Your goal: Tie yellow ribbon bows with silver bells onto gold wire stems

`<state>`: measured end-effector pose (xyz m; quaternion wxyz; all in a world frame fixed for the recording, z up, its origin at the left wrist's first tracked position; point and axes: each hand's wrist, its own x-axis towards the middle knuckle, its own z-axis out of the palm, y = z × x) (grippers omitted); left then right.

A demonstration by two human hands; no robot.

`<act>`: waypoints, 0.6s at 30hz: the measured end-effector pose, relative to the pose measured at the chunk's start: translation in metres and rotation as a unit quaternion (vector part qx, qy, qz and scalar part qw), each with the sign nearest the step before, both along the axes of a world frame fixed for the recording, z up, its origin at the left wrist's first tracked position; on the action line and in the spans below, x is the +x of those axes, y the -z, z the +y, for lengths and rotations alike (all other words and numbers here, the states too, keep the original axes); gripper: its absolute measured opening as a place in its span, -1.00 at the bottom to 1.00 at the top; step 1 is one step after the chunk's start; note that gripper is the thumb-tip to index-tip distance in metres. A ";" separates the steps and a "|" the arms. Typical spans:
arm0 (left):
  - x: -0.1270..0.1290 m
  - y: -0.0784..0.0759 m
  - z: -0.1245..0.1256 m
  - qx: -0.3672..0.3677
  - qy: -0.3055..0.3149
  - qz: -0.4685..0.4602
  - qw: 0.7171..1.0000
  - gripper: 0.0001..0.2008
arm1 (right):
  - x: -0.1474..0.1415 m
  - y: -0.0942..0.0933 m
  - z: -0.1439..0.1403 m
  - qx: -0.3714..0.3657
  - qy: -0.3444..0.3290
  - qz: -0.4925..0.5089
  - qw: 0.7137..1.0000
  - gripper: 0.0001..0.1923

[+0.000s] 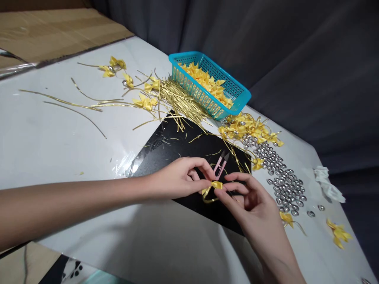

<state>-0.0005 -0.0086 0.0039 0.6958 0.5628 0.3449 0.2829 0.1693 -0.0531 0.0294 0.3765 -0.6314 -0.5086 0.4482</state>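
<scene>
My left hand [180,177] and my right hand [251,201] meet over a black mat [177,150] on the white table [59,138]. Both pinch a small yellow ribbon bow [215,185] with a gold wire tie [209,199] looped under it. The left fingers grip the bow from the left, the right fingertips from the right. Pink thread snips [220,165] lie on the mat just behind the bow, touching neither hand.
A blue plastic basket [237,92] of yellow bows stands at the back. Gold wire ties [177,98] spread beside it. Finished bows [248,128] and a scatter of silver beads [281,177] lie to the right. Cardboard [44,31] lies far left; crumpled white paper [327,181] sits far right.
</scene>
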 end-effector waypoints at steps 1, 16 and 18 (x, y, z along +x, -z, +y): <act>0.000 0.000 0.000 -0.006 0.002 -0.008 1.000 -0.87 | 0.000 0.000 0.000 0.006 -0.004 -0.001 1.000 -0.60; 0.001 0.005 0.002 0.024 -0.041 -0.006 0.999 -0.92 | 0.010 -0.003 0.003 0.004 0.010 -0.050 0.999 -0.66; 0.000 0.004 0.001 0.030 -0.045 -0.002 0.999 -0.88 | 0.014 -0.003 0.003 0.028 0.041 -0.047 0.998 -0.66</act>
